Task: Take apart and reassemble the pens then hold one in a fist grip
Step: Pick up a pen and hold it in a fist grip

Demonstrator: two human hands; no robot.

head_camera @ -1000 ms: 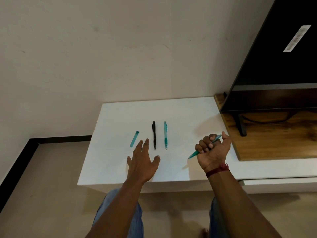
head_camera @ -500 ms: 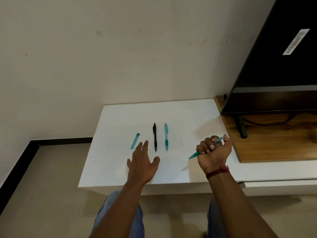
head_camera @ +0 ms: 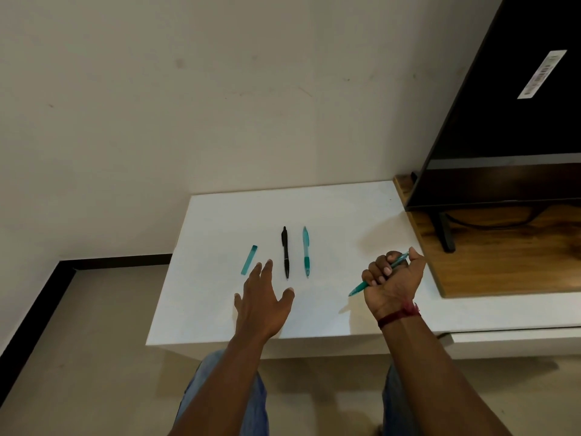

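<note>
My right hand [head_camera: 391,283] is closed in a fist around a teal pen [head_camera: 358,288], whose tip sticks out to the lower left and whose back end shows by my thumb. Flat on the white table [head_camera: 333,212] lie a black pen [head_camera: 285,251] and a second teal pen [head_camera: 305,250], side by side and pointing toward me. A short teal cap [head_camera: 249,259] rests to their left, tilted. My left hand [head_camera: 262,302] hovers open over the table, fingers spread, its fingertips just below the cap and the black pen.
A dark television [head_camera: 503,121] stands on a wooden board [head_camera: 503,265] at the right, its foot and cable close to my right hand. A plain wall rises behind the table. The table's front edge runs just below my wrists, with my knees under it.
Both hands keep their pose and the fist stays on the teal pen. The view has tilted slightly, so everything sits a little lower in the frame.
</note>
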